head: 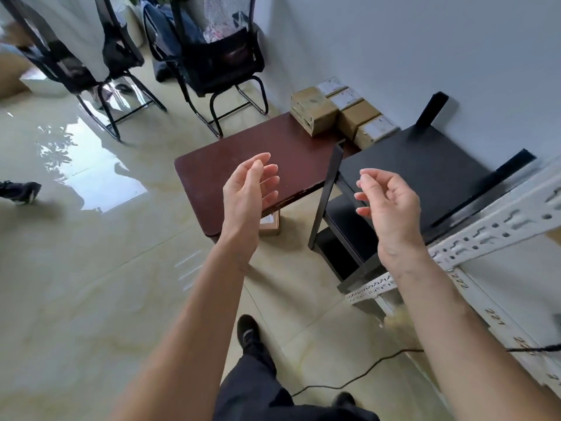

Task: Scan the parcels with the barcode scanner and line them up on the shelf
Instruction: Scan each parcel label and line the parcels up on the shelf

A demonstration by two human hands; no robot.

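One head-worn camera looks steeply down and forward over the brown table, close above both forearms

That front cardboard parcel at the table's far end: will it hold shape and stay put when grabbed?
The front cardboard parcel looks rigid with square edges, so it probably won't flex. Its blocky, flat-based shape makes rolling or tipping unlikely. It may slide easily on the glossy brown table.

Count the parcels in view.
6: five parcels clustered at the brown table's far corner by the wall, one on the floor under it. Others may be hidden.
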